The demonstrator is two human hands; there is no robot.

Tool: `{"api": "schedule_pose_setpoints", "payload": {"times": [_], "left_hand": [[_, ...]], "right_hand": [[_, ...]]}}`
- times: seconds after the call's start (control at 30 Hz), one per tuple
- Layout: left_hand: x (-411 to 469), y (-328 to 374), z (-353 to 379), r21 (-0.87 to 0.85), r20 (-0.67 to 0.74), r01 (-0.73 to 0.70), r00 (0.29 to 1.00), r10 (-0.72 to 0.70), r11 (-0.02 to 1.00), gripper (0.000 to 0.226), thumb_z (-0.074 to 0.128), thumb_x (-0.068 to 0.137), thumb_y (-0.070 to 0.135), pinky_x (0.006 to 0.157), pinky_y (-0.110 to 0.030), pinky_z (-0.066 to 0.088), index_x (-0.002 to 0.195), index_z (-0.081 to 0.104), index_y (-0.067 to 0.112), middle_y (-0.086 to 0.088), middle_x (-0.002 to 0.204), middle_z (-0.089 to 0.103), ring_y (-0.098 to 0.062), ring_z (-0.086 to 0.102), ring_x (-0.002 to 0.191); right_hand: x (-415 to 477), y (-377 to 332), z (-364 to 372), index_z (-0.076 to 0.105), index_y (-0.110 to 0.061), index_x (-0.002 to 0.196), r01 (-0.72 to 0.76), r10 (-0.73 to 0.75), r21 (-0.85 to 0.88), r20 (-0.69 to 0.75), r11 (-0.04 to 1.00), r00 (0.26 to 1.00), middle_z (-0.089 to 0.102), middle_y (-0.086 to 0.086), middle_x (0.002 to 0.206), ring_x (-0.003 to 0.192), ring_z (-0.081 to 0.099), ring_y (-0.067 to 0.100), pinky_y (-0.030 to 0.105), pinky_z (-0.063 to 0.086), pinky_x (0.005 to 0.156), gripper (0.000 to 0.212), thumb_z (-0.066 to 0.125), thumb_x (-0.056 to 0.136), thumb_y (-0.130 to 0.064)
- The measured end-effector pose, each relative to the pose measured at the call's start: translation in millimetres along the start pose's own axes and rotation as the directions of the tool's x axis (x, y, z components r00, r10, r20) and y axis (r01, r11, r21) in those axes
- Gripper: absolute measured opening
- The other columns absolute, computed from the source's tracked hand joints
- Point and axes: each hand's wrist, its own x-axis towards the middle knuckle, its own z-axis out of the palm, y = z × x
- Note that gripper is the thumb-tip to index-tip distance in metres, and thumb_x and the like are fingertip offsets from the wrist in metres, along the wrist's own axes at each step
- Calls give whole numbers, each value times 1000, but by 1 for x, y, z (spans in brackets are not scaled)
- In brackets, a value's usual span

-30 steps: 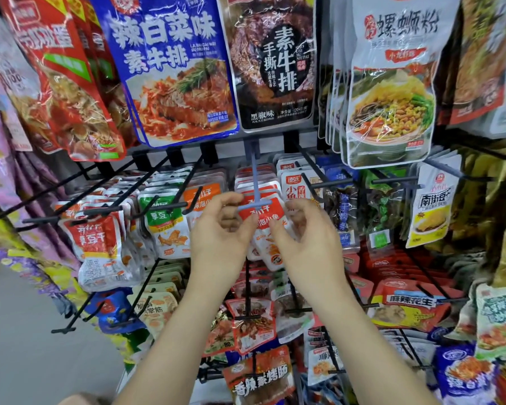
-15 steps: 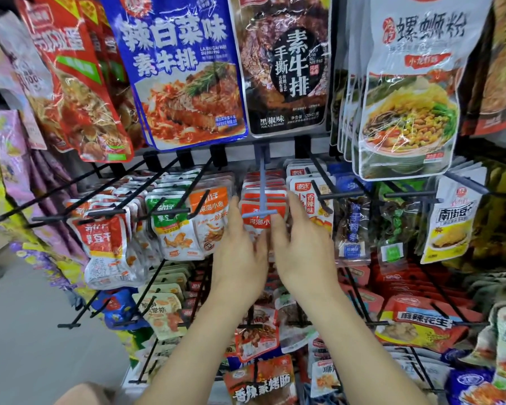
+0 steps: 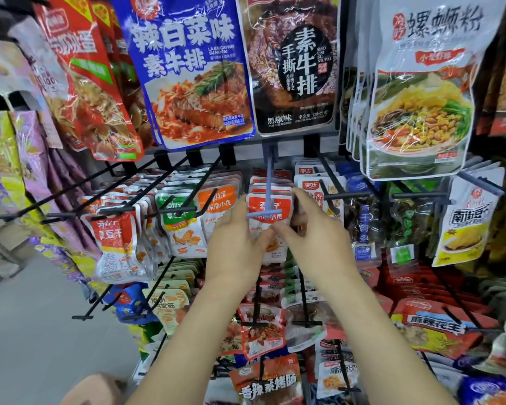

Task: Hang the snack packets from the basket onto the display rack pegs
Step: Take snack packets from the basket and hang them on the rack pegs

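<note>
The left hand [image 3: 240, 241] and right hand [image 3: 314, 239] are pinching the front orange packet [image 3: 268, 206] hanging on the blue peg [image 3: 268, 182], both grips narrow, probably to straighten it.

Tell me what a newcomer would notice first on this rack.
At the centre of the rack, the left hand and the right hand pinch the front orange-red packet hanging on the blue-grey peg. Above them hangs the big blue packet, with the white noodle packet at the upper right.
</note>
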Motion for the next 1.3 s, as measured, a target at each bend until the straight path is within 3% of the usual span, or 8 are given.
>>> {"api": "schedule_pose_setpoints", "payload": {"times": [0.37, 0.5, 0.63, 0.8, 0.9, 1.0, 1.13, 1.3], "left_hand": [[-30, -17, -7, -2, -57, -53, 997, 53, 999, 71, 72, 85, 28, 94, -37, 50, 145, 34, 25, 4, 133, 50, -15, 52, 117], [-63, -21, -19, -110, -100, -204, 976, 193, 973, 46, 62, 92, 23, 88, -38, 53, 135, 48, 25, 8, 120, 51, -13, 56, 106], [-97, -28, -21, -238, 128, -289, 937, 325, 927, 25, 56, 95, 18, 85, -17, 48, 115, 68, 27, 21, 104, 61, 3, 56, 98], [-145, -23, 0, -353, 366, -399, 774, 517, 847, 22, 60, 92, 14, 79, -9, 46, 107, 73, 24, 21, 100, 66, 1, 62, 91], [-177, 2, 24, -425, 467, -436, 645, 605, 793, 24, 58, 93, 9, 81, 3, 34, 106, 72, 24, 21, 102, 62, 5, 53, 98], [-216, 41, 51, -507, 532, -455, 503, 681, 732, 23, 58, 94, 12, 78, 5, 32, 108, 72, 23, 17, 103, 66, 4, 51, 101], [-288, 95, 92, -578, 529, -533, 332, 781, 618, 21, 59, 83, 16, 72, -14, 37, 96, 74, 24, 9, 91, 73, -8, 56, 89], [-400, 167, 151, -603, 637, -525, 138, 759, 601, 27, 57, 88, 15, 74, -18, 40, 106, 71, 31, 12, 101, 72, -11, 65, 91]], "right_hand": [[-47, 4, -9, 38, -28, 145, -31, 35, 40, -92, 999, 995, 69, -8, 92, 69, 65, 14, 35, 54, 67, 54, 58, 95, -28], [-75, 10, -29, 60, -33, 125, -177, 181, 111, -27, 978, 983, 68, -19, 94, 80, 63, -4, 10, 47, 69, 33, 60, 93, -27], [-128, 16, -62, 72, -28, 103, -304, 299, 179, 56, 936, 953, 71, -17, 97, 87, 66, -5, 19, 52, 79, 16, 62, 93, -21], [-220, 21, -123, 72, -30, 93, -472, 474, 80, -6, 878, 880, 74, -12, 74, 63, 68, 5, 24, 54, 62, 17, 64, 92, -15], [-285, 29, -160, 72, -30, 95, -568, 568, -85, -27, 819, 823, 73, -1, 78, 74, 70, 23, 43, 55, 73, 11, 65, 90, -22], [-358, 37, -199, 71, -30, 98, -670, 668, -224, -93, 708, 738, 73, -4, 75, 71, 70, 15, 36, 53, 73, 12, 65, 90, -22], [-470, 59, -238, 67, -36, 91, -813, 779, -275, -248, 513, 576, 71, -14, 74, 68, 65, 1, 22, 50, 69, 14, 65, 91, -23], [-624, 97, -278, 71, -21, 98, -947, 805, 43, -540, 318, 246, 70, -8, 85, 67, 60, -10, 3, 39, 63, 15, 68, 88, -10]]}}
